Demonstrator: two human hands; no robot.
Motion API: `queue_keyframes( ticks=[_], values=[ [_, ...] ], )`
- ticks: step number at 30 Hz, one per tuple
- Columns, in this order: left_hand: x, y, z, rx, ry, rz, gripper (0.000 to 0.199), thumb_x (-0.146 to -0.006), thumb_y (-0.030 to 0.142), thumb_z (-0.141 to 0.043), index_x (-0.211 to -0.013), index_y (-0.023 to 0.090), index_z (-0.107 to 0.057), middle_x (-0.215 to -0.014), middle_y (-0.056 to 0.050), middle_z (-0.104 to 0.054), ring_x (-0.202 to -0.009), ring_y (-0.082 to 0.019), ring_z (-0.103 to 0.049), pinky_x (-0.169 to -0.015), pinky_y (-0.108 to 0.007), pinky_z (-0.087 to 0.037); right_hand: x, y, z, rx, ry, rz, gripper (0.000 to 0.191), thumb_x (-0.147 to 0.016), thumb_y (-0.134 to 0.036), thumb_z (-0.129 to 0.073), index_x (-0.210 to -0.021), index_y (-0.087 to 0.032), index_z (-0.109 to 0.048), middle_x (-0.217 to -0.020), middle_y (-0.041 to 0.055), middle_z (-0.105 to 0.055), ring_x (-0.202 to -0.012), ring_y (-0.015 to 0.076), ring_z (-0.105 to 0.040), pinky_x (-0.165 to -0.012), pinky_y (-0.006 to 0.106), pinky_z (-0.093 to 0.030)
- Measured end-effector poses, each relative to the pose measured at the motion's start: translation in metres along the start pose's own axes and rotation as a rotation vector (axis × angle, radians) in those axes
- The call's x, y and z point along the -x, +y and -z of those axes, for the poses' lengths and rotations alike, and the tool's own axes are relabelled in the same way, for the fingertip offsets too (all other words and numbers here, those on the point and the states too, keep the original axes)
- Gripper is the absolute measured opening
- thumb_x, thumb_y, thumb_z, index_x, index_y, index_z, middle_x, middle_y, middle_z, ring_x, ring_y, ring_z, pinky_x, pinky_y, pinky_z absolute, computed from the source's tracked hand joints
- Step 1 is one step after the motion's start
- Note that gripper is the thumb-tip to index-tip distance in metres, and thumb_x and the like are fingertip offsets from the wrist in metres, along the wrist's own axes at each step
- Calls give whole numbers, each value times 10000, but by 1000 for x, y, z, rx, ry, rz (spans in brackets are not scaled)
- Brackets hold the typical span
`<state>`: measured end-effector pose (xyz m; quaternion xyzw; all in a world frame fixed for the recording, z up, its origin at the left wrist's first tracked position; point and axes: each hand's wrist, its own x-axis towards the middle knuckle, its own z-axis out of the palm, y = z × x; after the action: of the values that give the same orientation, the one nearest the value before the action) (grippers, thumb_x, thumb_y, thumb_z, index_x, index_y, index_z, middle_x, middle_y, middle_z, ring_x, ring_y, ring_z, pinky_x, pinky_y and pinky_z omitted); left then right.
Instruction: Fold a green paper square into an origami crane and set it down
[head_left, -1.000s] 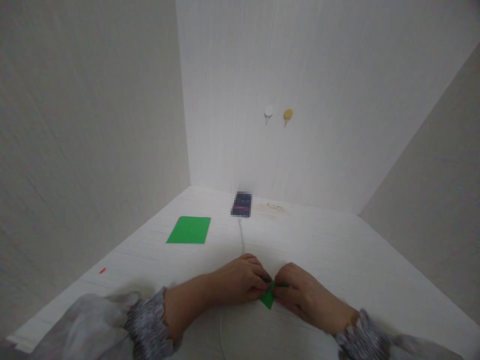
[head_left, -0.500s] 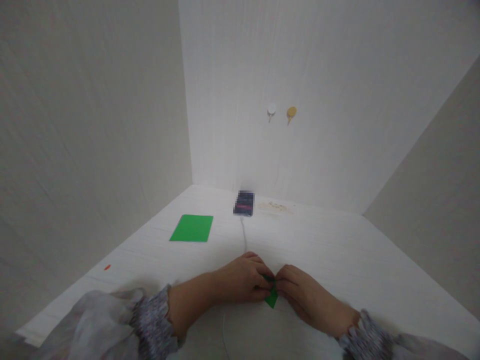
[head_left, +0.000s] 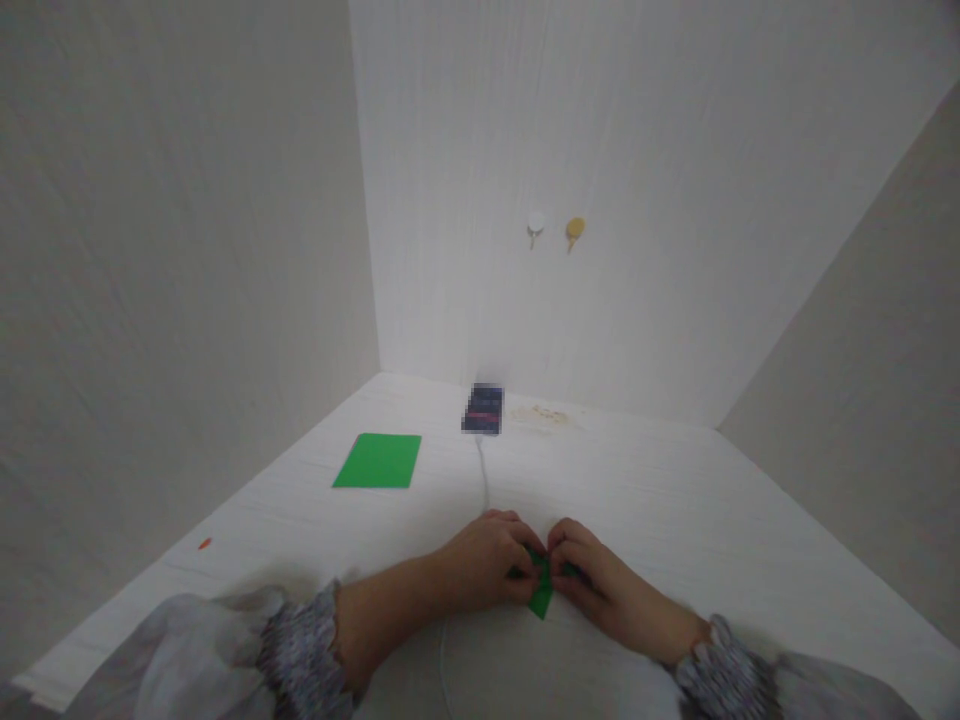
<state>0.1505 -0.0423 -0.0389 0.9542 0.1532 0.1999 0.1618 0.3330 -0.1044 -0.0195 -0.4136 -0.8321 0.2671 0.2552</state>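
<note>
Green square sheet (head_left: pixel 377 461) lies flat left of center, seemingly placed clear of the arms; at lower center, the left hand (head_left: pixel 491 562) pinches a small green piece (head_left: pixel 541 602), the right hand (head_left: pixel 600 580) its other side, both grips closed on it, apparently for steadiness. Pale desk (head_left: pixel 645 485), plain whitish walls (head_left: pixel 465 200).

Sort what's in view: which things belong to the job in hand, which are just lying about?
In hand:
small green paper, held between left hand and right hand

Just around:
green square sheet (same colour, so possibly related)
dark blurred device
pale cable
orange scrap
white wall hook
yellow wall hook
</note>
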Motion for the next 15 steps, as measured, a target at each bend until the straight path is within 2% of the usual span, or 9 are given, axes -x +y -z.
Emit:
queue_keyframes(
  ticks=[7,11,15],
  values=[
    [2,-2,-1,77,17,28,79,-690,216,-604,-683,196,-681,-898,-4,-653,-794,-129,-574,-798,-251,-372,-6,19,-13,-51,90,-71,122,-752,-111,-518,-646,-172,-519,-835,32,-483,-815,161,-473,-717,296,-415],
    [2,-4,-3,86,31,26,78,-684,193,-602,-673,179,-678,-893,-6,-654,-787,-126,-573,-786,-246,-386,-8,23,-18,27,140,-105,158,-707,-65,-505,-592,-174,-500,-789,24,-487,-767,161,-469,-680,304,-407],
    [2,-4,-2,82,26,3,94,-701,203,-590,-671,179,-676,-891,-5,-657,-771,-123,-576,-784,-248,-390,-7,24,-22,115,183,-104,139,-690,-62,-483,-617,-181,-482,-781,26,-489,-745,166,-465,-661,318,-405]
  ],
)
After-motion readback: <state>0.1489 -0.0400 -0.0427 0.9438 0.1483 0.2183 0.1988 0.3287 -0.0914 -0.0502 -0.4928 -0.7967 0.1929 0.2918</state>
